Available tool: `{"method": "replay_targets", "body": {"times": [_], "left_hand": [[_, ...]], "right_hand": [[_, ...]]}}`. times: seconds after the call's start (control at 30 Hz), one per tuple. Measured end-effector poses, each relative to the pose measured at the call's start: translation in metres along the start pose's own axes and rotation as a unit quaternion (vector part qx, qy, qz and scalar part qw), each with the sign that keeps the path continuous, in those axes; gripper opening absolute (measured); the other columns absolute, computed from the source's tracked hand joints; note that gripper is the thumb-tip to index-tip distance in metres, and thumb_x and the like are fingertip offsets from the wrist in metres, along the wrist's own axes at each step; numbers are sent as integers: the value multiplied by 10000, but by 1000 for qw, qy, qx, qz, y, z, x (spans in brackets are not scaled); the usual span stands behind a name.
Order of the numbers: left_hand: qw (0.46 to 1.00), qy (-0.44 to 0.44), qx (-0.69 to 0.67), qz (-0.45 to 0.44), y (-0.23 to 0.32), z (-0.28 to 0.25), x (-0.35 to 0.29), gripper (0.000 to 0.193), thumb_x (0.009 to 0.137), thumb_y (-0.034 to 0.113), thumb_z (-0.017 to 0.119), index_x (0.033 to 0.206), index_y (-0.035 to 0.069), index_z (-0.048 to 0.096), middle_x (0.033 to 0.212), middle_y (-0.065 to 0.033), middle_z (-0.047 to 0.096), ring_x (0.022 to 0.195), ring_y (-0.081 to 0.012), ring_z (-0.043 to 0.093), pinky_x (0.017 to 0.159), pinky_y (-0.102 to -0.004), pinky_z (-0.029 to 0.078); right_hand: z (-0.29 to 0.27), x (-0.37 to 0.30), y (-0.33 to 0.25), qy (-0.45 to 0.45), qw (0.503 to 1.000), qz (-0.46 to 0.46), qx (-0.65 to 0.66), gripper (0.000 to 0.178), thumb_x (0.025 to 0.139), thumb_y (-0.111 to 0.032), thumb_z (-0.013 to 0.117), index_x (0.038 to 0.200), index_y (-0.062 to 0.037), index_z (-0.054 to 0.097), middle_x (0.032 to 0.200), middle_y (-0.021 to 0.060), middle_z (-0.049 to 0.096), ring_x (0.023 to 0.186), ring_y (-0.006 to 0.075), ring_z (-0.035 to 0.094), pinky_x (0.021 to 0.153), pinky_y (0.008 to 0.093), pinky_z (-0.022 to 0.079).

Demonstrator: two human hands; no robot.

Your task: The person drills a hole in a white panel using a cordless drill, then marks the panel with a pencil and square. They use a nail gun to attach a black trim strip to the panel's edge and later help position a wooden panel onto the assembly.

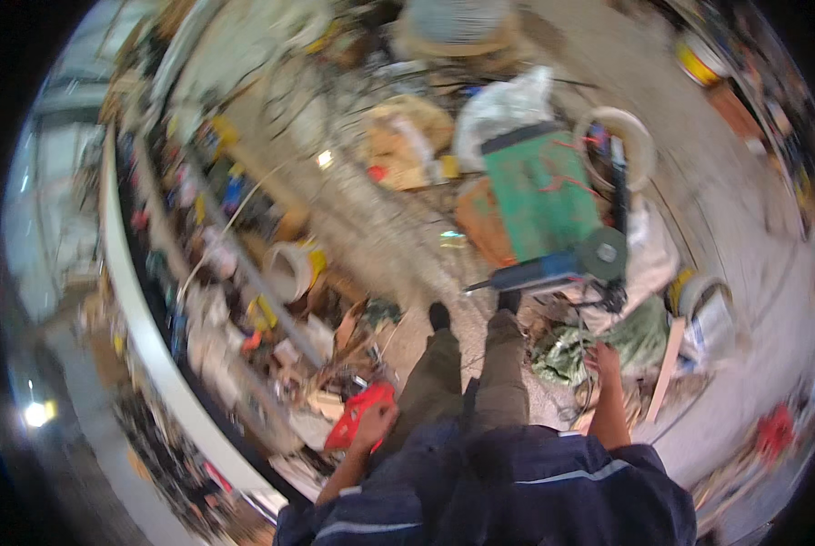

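Observation:
My left hand (377, 425) is closed on a bright red piece of cloth or plastic (362, 401), hanging beside my left leg. Blur keeps me from telling which material it is. My right hand (601, 358) is over the rumpled green sack (560, 357), close to a thin dark cable. Its fingers are smeared, so I cannot tell whether they grip the cable. Ahead of it, an angle grinder (539, 271) with a blue body and a dark disc (602, 254) lies at the near edge of a worn green box or board (542, 196).
Scrap and debris fill the left side around a white bucket (291, 272). A white sack (503, 114), a tan sack (407, 136) and a coil or ring (639, 136) lie ahead. A wooden strip (667, 369) and another bucket (699, 296) stand at the right.

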State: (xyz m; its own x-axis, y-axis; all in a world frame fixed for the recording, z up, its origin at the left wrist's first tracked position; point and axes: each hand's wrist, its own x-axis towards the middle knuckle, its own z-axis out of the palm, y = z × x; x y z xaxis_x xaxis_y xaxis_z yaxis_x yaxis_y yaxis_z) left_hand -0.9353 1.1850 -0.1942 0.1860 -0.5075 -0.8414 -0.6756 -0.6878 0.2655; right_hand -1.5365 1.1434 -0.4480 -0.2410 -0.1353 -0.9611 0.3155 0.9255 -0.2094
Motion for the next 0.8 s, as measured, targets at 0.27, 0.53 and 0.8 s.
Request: {"method": "replay_targets", "body": {"times": [0.27, 0.53, 0.8], "left_hand": [[973, 74, -217, -31, 9, 1, -42, 482, 965, 428, 649, 1167, -7, 704, 944, -155, 751, 865, -258, 728, 800, -390, 559], [895, 299, -326, 53, -56, 21, -72, 358, 935, 310, 708, 1112, -2, 697, 997, -196, 744, 947, -312, 735, 835, -420, 570], [816, 381, -420, 113, -124, -26, -129, 385, 934, 307, 677, 1138, -19, 667, 1008, -246, 721, 964, -394, 712, 823, -460, 558]], "right_hand": [[-18, -18, -133, -282, 942, -41, 179, 499, 957, -157, 571, 1445, -105, 484, 985, 88, 678, 749, 199, 649, 640, 361, 569], [70, -146, -303, -15, 898, -432, -84, 549, 928, -185, 697, 1425, -8, 549, 855, 55, 627, 717, 147, 595, 574, 268, 493], [276, -266, -246, -117, 798, -503, -311, 545, 892, -145, 669, 1396, 45, 582, 1070, 112, 674, 806, 165, 599, 630, 285, 495]]}}
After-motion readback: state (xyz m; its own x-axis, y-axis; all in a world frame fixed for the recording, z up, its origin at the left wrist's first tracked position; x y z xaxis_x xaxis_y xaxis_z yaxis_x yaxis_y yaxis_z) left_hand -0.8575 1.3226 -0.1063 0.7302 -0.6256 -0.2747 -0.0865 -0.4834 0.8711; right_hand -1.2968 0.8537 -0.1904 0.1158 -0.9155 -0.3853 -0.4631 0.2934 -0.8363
